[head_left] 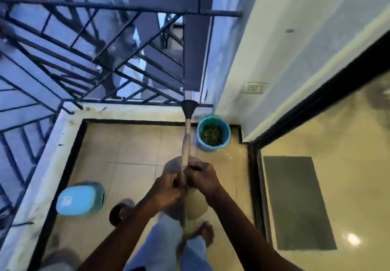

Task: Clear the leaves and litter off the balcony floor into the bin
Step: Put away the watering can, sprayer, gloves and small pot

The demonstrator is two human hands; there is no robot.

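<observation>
Beige balcony tiles [135, 144] were bounded by a dark metal railing [84, 59] on one side and a glass door on the other, and a teal bin [213, 132] was set in the far corner against the wall. A heap of green leaves [211, 137] was seen inside the bin; no loose litter could be made out on the visible tiles. A long pale handle [187, 140] with a black flared end [189, 106] was held upright in front of the body. It was gripped by the left hand [168, 188] and the right hand [202, 178], both curled round the shaft and nearly touching. What was fixed to its lower end could not be told through the blur. The shaft was judged stiff and light, better controlled with the hands spread apart. The leaves were judged light, loose and easily scattered. A blue lidded container [80, 199] lay near the left kerb.
</observation>
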